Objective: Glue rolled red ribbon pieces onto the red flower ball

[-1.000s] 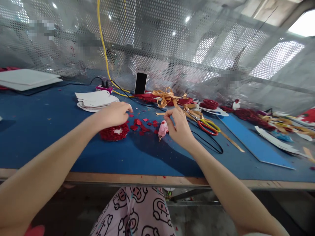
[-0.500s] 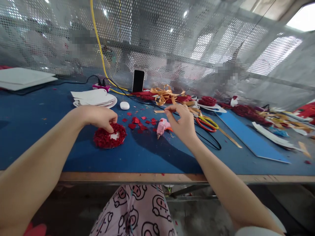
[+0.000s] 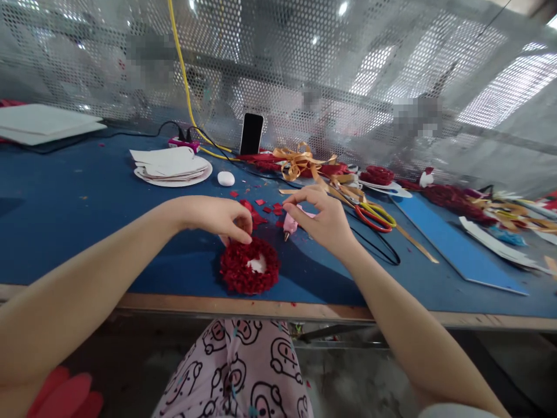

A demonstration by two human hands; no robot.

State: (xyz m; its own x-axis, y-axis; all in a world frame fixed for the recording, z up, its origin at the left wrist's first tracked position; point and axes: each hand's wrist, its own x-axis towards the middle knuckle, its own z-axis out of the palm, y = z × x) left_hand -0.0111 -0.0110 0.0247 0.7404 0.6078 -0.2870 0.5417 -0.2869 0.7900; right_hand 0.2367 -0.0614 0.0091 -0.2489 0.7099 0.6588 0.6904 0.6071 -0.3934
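A round red petal ring (image 3: 249,273) with a white centre lies on the blue table (image 3: 87,203), close to its front edge. My left hand (image 3: 215,216) pinches the ring's far rim with thumb and fingers closed. My right hand (image 3: 325,219) hovers just right of it, thumb and forefinger pressed together in a pinch; what they hold is too small to make out. A pink glue gun (image 3: 289,223) lies behind that hand, nozzle toward me. Loose red petal scraps (image 3: 261,210) are scattered between the hands.
Red-and-yellow scissors (image 3: 375,216) and gold ribbon (image 3: 300,161) lie right of my hand. A phone (image 3: 251,133) leans on the perforated screen. A stack of white cut-outs (image 3: 170,166), a white oval (image 3: 225,178), a power strip (image 3: 184,143) and a blue sheet (image 3: 452,244) are around.
My left hand has dragged the red ring to the right and toward the table's front edge. My right hand stays pinched beside the glue gun.
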